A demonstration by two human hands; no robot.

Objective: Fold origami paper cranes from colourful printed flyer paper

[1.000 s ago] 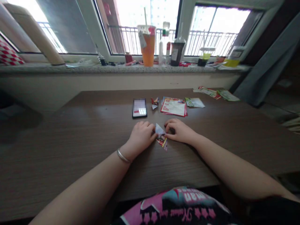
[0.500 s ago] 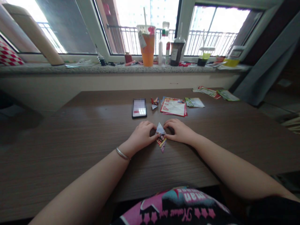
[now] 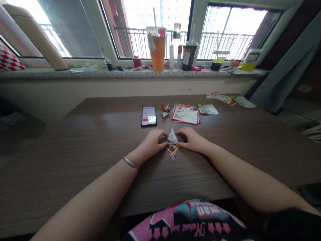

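Observation:
A small diamond of folded paper (image 3: pixel 172 149), pale at its far half and printed in red and yellow at its near half, lies on the table between my hands. My left hand (image 3: pixel 153 142), with a silver bangle on the wrist, pinches the diamond's left edge between thumb and fingers. From the other side my right hand (image 3: pixel 191 140) grips the right edge with thumb and forefinger. Just beyond them sits a small folded paper piece (image 3: pixel 165 110) in red and white, touched by neither hand.
A phone (image 3: pixel 149 116) with a lit screen lies beyond my left hand. Printed sheets (image 3: pixel 185 114) and green-edged cards (image 3: pixel 208 109) are stacked to its right. More leaflets (image 3: pixel 223 98) lie at the far right edge. Drink cups (image 3: pixel 158 50) and bottles line the windowsill.
The paper diamond has shifted slightly away from me and turned a little. My thumbs have drawn back from its middle toward its side edges.

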